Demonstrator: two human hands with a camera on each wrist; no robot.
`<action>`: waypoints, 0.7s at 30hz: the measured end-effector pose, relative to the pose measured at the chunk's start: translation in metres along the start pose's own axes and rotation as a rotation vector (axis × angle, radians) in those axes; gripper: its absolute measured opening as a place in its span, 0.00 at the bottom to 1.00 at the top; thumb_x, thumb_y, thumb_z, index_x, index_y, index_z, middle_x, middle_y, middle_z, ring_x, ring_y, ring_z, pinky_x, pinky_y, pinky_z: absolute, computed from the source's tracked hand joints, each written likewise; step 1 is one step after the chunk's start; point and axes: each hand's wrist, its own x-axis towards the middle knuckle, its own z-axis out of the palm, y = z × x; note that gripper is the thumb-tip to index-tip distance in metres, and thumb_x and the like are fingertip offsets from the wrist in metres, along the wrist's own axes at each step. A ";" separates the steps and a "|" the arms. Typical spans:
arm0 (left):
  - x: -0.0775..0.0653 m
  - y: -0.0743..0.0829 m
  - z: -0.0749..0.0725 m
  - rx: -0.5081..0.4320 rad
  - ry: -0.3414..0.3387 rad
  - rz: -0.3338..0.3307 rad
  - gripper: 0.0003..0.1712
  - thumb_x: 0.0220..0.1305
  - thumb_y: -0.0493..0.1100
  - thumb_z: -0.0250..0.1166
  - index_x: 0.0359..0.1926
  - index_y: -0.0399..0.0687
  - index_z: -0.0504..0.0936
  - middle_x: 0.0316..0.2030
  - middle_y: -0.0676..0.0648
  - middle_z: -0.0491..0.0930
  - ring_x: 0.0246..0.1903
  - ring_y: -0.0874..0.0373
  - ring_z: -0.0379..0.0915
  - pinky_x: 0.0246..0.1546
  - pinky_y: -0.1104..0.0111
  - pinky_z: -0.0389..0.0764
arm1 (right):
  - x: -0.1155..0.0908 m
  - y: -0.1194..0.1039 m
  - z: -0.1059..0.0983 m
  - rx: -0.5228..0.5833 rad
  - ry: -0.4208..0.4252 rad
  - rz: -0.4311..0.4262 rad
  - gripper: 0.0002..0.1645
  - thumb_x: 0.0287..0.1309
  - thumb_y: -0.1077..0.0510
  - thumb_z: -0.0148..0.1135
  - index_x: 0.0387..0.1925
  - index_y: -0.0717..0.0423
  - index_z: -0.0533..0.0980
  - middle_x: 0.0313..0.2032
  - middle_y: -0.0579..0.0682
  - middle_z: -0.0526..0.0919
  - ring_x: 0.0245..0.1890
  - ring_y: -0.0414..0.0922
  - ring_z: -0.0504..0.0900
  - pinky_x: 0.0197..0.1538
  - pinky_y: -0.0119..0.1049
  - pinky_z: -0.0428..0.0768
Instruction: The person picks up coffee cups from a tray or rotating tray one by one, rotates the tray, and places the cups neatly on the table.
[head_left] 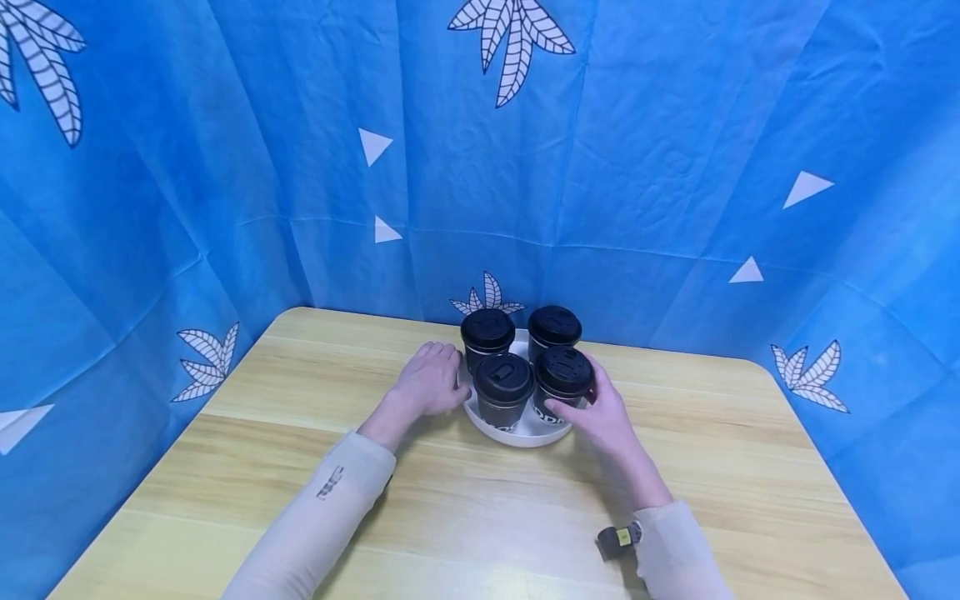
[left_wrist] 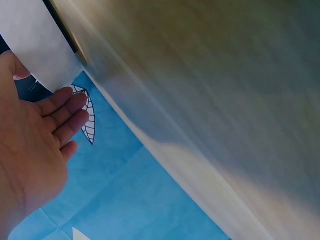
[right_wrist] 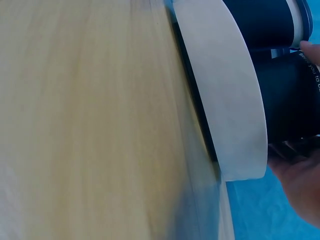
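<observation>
A round white tray (head_left: 517, 439) carries several black paper coffee cups with black lids. My right hand (head_left: 604, 410) grips the front right coffee cup (head_left: 564, 372), thumb on the near side and fingers behind it. In the right wrist view that cup (right_wrist: 290, 100) stands inside the tray's wall (right_wrist: 225, 90). On the tray's left side, my left hand (head_left: 429, 379) has its fingers loosely extended at the rim, next to the front left cup (head_left: 504, 379). The left wrist view shows its fingertips right at the tray's wall (left_wrist: 42, 45).
A back left cup (head_left: 487, 331) and a back right cup (head_left: 554, 325) stand close behind the front ones. The wooden table (head_left: 465, 517) ends just beyond the tray, where a blue patterned curtain (head_left: 637, 167) hangs. A dark wrist device (head_left: 617, 542) sits by the right sleeve.
</observation>
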 end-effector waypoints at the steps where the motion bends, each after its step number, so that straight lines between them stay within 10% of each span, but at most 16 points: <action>1: 0.000 0.000 0.000 0.001 0.000 0.000 0.32 0.66 0.60 0.58 0.56 0.36 0.77 0.50 0.42 0.77 0.58 0.45 0.70 0.74 0.54 0.61 | 0.000 0.001 0.000 0.000 0.000 -0.004 0.60 0.50 0.57 0.82 0.79 0.54 0.57 0.73 0.56 0.68 0.73 0.57 0.67 0.77 0.52 0.62; 21: 0.001 0.000 0.000 -0.001 0.000 0.002 0.31 0.66 0.59 0.58 0.55 0.36 0.77 0.51 0.42 0.77 0.58 0.45 0.70 0.73 0.54 0.62 | 0.002 0.002 -0.001 -0.052 -0.009 -0.020 0.54 0.50 0.59 0.81 0.74 0.57 0.62 0.68 0.57 0.72 0.69 0.55 0.71 0.73 0.53 0.69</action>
